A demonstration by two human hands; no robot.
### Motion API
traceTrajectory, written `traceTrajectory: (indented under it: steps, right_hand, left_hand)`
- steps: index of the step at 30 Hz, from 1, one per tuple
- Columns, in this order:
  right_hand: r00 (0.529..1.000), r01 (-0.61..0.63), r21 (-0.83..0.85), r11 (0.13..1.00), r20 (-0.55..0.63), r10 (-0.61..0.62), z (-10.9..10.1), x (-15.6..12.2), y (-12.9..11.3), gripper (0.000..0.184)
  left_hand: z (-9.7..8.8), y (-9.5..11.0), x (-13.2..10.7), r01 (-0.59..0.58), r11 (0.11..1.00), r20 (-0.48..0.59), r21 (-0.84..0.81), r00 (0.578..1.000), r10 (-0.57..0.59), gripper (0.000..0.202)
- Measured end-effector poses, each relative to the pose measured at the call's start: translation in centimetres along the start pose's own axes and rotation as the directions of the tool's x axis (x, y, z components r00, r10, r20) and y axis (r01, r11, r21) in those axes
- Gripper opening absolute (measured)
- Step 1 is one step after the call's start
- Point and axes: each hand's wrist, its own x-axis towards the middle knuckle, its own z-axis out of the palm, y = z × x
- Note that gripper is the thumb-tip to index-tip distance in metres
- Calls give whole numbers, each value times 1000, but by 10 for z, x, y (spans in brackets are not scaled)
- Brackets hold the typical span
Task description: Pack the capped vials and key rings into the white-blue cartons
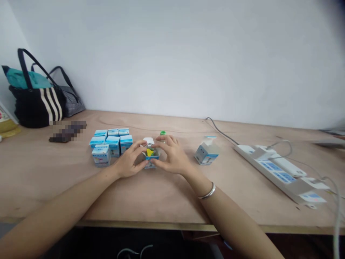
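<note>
- Your left hand (128,160) and right hand (172,156) press together on a small blue-and-white carton (151,164), fingers hiding most of it
- It's over the plywood surface (151,196) (yellow piece (150,152) inside, hard to make out)
- Green cap (162,133) partly hidden behind your right hand

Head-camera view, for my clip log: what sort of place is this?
Probably a plain indoor workroom: a plywood workbench, a white power strip with cables, and a striped tote bag set at the back.
</note>
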Motion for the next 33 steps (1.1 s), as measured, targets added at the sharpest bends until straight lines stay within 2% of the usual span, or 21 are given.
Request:
traceTrajectory:
  steps: [4, 8, 12, 13, 17, 22, 25, 27, 30, 32, 33]
  right_hand:
    - [997, -41, 21, 999, -69, 43, 7, 0, 2, 18]
    - [978, -93, 103, 990, -176, 110, 11, 0, 8, 20]
    - [969, -95, 151, 984, -213, 126, 10, 1, 9, 12]
    - [969, -84, 156, 984, -216, 117, 9, 1, 8, 11]
    - [987, -34, 123, 992, -151, 53, 7, 3, 5, 24]
    - [984, -64, 162, 985, -155, 89, 8, 3, 4, 12]
    - [992, -21, 215, 976, -114, 46, 7, 4, 6, 4]
    - [993, -17, 250, 968, -112, 46, 7, 4, 9, 13]
    - [963, -109, 340, 934, -198, 184, 10, 4, 15, 17]
    - [920, -221, 437, 872, -204, 335, 15, 3, 20, 18]
    - [899, -277, 493, 825, -170, 403, 17, 3, 22, 19]
  left_hand:
    - [0, 0, 0, 7, 1000, 6, 6, 1000, -7, 30]
    - [0, 0, -1, 11, 1000, 2, 3, 1000, -11, 27]
    - [1, -1, -1, 12, 1000, 5, 3, 1000, -12, 27]
    - [1, -1, -1, 13, 1000, 6, 4, 1000, -13, 28]
    - [0, 0, 0, 9, 1000, 10, 2, 1000, -9, 29]
    - [0, 0, 0, 10, 1000, 9, -1, 1000, -10, 27]
    - [-1, 0, -1, 10, 1000, 12, -1, 1000, -10, 28]
    - [0, 0, -1, 7, 1000, 11, -2, 1000, -7, 28]
    - [3, -1, -1, 2, 1000, -19, -9, 1000, -2, 36]
    - [6, -1, -2, 14, 1000, -104, -24, 994, -17, 50]
    - [7, -1, -3, 32, 999, -164, -40, 986, -38, 56]
